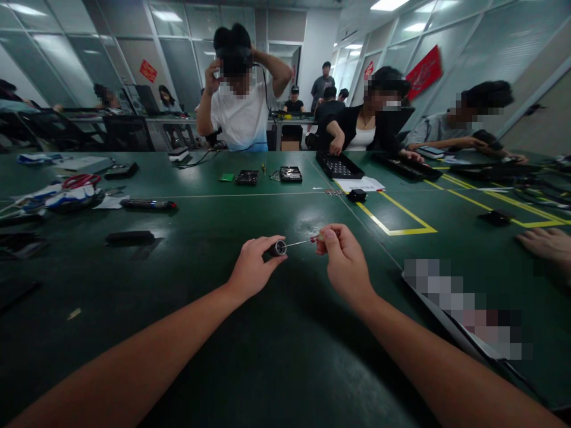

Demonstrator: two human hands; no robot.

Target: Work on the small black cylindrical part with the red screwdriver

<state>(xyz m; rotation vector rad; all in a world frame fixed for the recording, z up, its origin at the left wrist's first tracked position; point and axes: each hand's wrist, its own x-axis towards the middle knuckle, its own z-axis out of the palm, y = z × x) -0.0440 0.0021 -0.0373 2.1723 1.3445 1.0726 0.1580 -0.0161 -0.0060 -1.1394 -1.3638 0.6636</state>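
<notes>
My left hand is closed around a short dark cylindrical handle whose round end faces the camera. A thin metal shaft runs from that end to the right. My right hand pinches the red-tipped far end of this shaft between thumb and fingers. Both hands hover just above the dark green table, a hand's width apart.
Small black devices and a green board lie mid-table. A black tray, black pens and red scissors are around. Yellow tape marks the table right. People sit across; another person's hand rests right.
</notes>
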